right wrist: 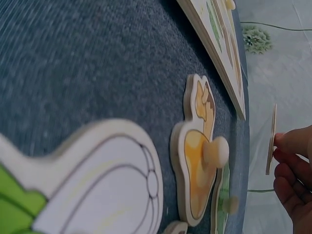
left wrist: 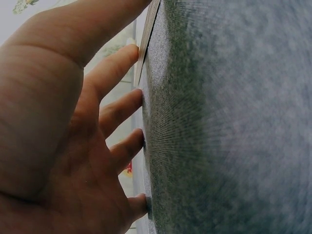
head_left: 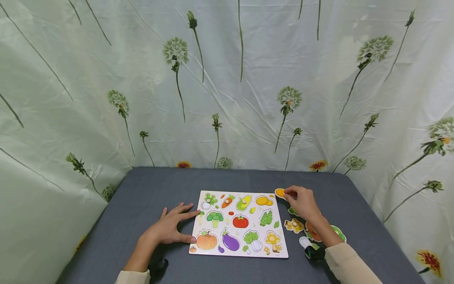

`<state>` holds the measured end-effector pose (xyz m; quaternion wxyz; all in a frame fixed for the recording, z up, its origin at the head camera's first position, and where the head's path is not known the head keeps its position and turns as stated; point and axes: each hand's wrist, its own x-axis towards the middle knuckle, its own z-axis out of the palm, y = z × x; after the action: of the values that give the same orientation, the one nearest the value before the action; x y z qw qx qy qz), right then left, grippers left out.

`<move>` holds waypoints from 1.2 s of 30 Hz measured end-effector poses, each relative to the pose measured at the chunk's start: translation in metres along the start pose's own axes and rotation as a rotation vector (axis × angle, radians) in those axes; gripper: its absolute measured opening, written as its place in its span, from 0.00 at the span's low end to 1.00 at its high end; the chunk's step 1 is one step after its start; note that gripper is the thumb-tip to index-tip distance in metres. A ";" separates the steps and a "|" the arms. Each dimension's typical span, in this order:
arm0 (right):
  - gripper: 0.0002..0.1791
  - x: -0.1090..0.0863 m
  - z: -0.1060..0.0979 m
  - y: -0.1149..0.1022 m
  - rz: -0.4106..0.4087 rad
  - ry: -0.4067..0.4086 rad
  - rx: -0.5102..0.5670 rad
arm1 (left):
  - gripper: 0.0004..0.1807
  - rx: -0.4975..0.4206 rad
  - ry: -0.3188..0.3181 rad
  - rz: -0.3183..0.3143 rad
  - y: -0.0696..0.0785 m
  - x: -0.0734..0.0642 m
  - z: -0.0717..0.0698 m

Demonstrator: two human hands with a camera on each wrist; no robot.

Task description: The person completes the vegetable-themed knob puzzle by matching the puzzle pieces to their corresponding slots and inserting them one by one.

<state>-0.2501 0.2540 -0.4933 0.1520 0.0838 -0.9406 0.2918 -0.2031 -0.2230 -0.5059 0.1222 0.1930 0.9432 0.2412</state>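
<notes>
A white wooden puzzle board (head_left: 198, 197) with printed vegetables lies flat on the table. My left hand (head_left: 173, 227) is spread at its left side, thumb and index fingertip on the board's edge. The left wrist view shows that hand's fingers (left wrist: 117, 70) straight and apart. Beyond the board's top right corner, my right hand (head_left: 303, 203) pinches a yellow puzzle piece (head_left: 280, 193). In the right wrist view this piece (right wrist: 271, 141) is held up edge-on, above the table. Knobs stand on the carrot (head_left: 227, 202) and the corn (head_left: 244, 202) in the board.
Loose knobbed pieces lie right of the board: a mushroom (head_left: 294, 225), a green piece (right wrist: 223, 197), an orange piece (head_left: 311, 232) partly under my right forearm, and a white-stemmed leafy vegetable (right wrist: 112, 180). Behind the grey table (head_left: 170, 181) hangs a flowered curtain (head_left: 227, 86).
</notes>
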 end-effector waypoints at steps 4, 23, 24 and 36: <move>0.05 0.000 0.003 -0.004 0.004 -0.004 0.019 | 0.52 0.005 -0.003 -0.008 0.001 0.000 -0.001; 0.07 0.004 0.022 -0.013 0.016 -0.043 0.057 | 0.52 -0.001 0.001 0.008 0.004 -0.002 -0.005; 0.07 0.004 0.023 -0.013 0.015 -0.048 0.059 | 0.53 0.000 0.001 0.007 0.004 -0.002 -0.005; 0.06 0.005 0.035 -0.021 0.007 -0.083 0.086 | 0.52 0.001 0.001 0.003 0.006 -0.003 -0.005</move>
<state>-0.2585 0.2165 -0.5082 0.1081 0.0992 -0.9329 0.3289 -0.2003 -0.2210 -0.4979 0.1214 0.1944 0.9431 0.2410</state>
